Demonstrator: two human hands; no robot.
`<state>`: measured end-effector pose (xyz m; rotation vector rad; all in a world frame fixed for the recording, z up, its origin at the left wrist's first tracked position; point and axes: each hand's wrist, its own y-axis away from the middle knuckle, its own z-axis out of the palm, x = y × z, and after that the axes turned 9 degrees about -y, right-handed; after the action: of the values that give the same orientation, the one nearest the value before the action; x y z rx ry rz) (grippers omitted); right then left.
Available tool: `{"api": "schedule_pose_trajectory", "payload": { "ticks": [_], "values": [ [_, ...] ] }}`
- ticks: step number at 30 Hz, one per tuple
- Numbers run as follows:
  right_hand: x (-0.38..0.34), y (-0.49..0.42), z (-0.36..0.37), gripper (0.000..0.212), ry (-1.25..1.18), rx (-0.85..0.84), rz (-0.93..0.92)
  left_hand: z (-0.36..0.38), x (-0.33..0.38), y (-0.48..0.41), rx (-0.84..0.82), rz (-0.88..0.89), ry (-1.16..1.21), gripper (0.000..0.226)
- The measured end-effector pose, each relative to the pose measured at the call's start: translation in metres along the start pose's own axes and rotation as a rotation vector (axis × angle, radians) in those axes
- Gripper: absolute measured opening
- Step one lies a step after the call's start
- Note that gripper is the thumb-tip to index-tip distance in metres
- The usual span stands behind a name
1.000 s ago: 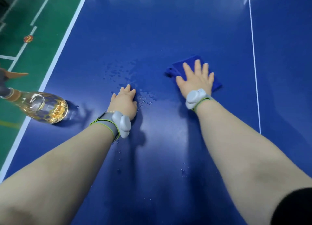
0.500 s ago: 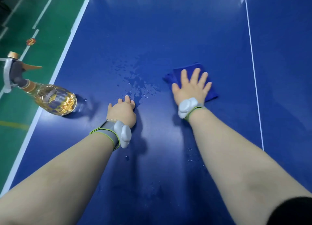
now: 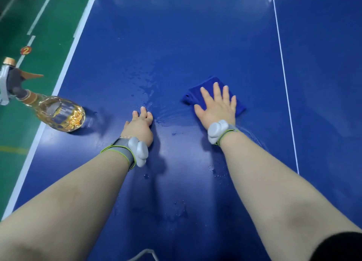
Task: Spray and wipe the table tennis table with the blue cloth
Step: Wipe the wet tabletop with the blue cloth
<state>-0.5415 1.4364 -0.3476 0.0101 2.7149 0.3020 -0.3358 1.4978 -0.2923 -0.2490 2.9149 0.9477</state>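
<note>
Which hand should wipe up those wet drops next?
The right hand, probably: it lies flat on the blue cloth, just beside the wet drops. The left hand rests on the table itself and has no cloth.

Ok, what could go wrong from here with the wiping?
The spray bottle stands close to the left edge of the table, near the left hand; a nudge could tip it off. Droplets lie left of the blue cloth under the right hand, so that patch might be missed.
</note>
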Motion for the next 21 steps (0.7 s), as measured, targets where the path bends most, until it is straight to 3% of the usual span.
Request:
{"api": "schedule_pose_trajectory", "payload": {
  "ticks": [5,10,13,19,21],
  "values": [
    [0.077,0.004,-0.032,0.066,-0.025,0.127,0.311,-0.001,-0.002,0.000,-0.021,-0.004,-0.020,0.073],
    [0.061,0.013,-0.021,0.070,-0.037,0.164,0.469,-0.002,-0.001,-0.006,-0.058,-0.010,-0.035,0.073],
    [0.024,0.025,-0.004,0.070,-0.016,0.127,0.349,-0.005,0.001,-0.004,-0.060,-0.011,-0.061,0.072],
    [-0.057,0.063,0.039,0.070,0.077,-0.116,-0.177,0.005,-0.003,-0.014,-0.048,-0.001,-0.060,0.069],
    [-0.060,0.068,0.041,0.069,0.085,-0.158,-0.261,0.007,-0.005,-0.017,-0.062,0.001,-0.049,0.070]
  ]
}}
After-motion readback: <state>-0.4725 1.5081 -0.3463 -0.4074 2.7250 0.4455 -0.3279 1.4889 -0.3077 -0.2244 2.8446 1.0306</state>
